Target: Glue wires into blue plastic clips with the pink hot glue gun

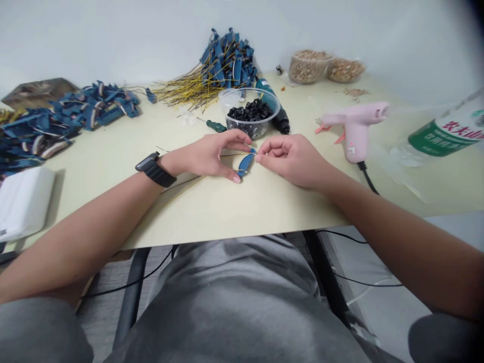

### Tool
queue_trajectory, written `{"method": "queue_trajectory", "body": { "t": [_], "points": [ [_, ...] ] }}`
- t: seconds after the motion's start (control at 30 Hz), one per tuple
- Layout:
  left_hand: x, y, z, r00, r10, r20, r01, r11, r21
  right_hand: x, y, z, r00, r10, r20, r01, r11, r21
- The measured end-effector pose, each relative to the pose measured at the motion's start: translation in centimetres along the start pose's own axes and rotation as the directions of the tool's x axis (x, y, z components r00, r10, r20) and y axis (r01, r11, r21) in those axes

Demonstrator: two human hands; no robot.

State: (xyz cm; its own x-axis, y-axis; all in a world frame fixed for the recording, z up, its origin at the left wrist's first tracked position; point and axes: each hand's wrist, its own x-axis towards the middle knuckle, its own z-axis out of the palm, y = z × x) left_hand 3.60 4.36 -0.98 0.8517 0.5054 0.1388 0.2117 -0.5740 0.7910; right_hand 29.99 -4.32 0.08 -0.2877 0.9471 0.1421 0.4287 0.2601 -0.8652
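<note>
Between my hands, low over the table, is a small curved blue piece (245,164) with thin yellow and black wires running off to the left beneath my wrist. My left hand (216,154), with a black watch on its wrist, grips this piece between thumb and fingers at its two ends. The fingertips of my right hand (282,156) are pinched together at the piece's upper right end. Whatever lies inside that pinch is too small to make out. Just behind my hands stands a clear plastic bowl (278,108) of small black parts (251,111).
A pink glue gun (357,126) and a large plastic bottle (446,133) are at right. Behind the bowl lie a bundle of blue pieces with yellow wires (229,60) and a dark power tool (280,118). More blue pieces (102,106) and a white box (26,201) are at left.
</note>
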Motion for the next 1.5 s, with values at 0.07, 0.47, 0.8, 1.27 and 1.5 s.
{"method": "queue_trajectory", "body": {
  "t": [0.07,0.47,0.8,1.27,1.5],
  "points": [
    [-0.1,0.0,0.0,1.0,-0.003,0.0,0.003,1.0,0.015,-0.2,0.3,0.3,0.994,-0.089,0.055,0.09,0.996,-0.025],
    [0.1,0.6,0.2,1.0,-0.001,-0.021,0.0,1.0,-0.021,-0.5,0.8,0.4,0.977,-0.169,0.129,0.184,0.975,-0.122],
    [0.1,0.4,1.0,0.994,0.023,-0.109,-0.011,0.994,0.11,-0.4,0.7,0.2,0.988,-0.096,0.124,0.11,0.987,-0.113],
    [0.1,0.4,1.6,0.978,-0.039,-0.207,0.105,0.942,0.318,-0.2,0.6,-0.1,0.986,-0.085,0.14,0.106,0.984,-0.143],
    [0.2,0.1,1.6,0.977,-0.027,-0.212,0.088,0.954,0.286,-0.5,-0.2,0.0,0.994,-0.047,0.103,0.057,0.994,-0.09]
  ]
}}
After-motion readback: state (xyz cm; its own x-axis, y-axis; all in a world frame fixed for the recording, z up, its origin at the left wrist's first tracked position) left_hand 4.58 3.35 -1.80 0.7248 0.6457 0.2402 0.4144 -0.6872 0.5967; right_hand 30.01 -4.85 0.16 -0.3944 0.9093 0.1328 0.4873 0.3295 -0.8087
